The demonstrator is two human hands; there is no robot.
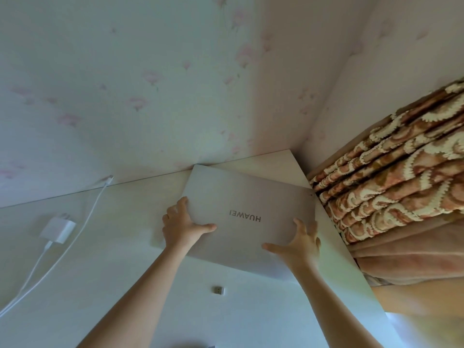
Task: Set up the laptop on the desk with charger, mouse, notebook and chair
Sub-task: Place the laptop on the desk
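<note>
At nine o'clock we have the charger (59, 230) lying flat on the desk (125, 285), its white cable (82, 222) looping up to a free plug end at the wall, presumably left loose there so it can reach the laptop once that is in place. Near six o'clock a small silver dongle (218, 290) sits alone on the desk, likely the mouse's receiver, though we cannot be sure. Our left hand (182, 226) grips the closed laptop (247, 217) at its left edge, thumb on the lid, fingers curled over the side. Our right hand (296, 243) holds the near right edge the same way. The laptop lies skewed toward one o'clock, far corner touching the wall, so we judge both hands hold it to square it. At three o'clock hangs a patterned curtain (391, 172).
</note>
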